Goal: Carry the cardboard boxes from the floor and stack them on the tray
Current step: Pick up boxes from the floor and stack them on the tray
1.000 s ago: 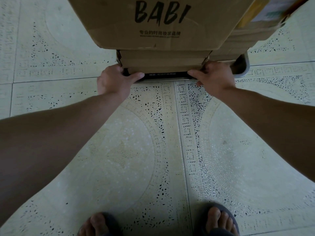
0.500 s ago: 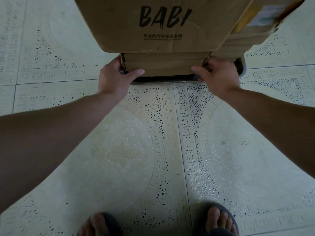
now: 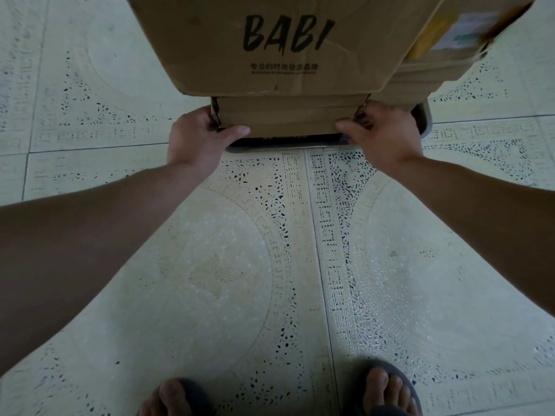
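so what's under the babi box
A smaller cardboard box, gripped at its near corners by the left hand and right hand, over a metal tray. The tray's inside is covered.

Light: dim, diffuse, greenish cast; source not visible. Forearms underexposed, near-black toward frame edges. Lower cardboard box shaded beneath the overhanging BABI box. Small glints on textured floor, right of centre. Grout lines bow near edges: wide-angle distortion. Shipping label, upper right, blurred.
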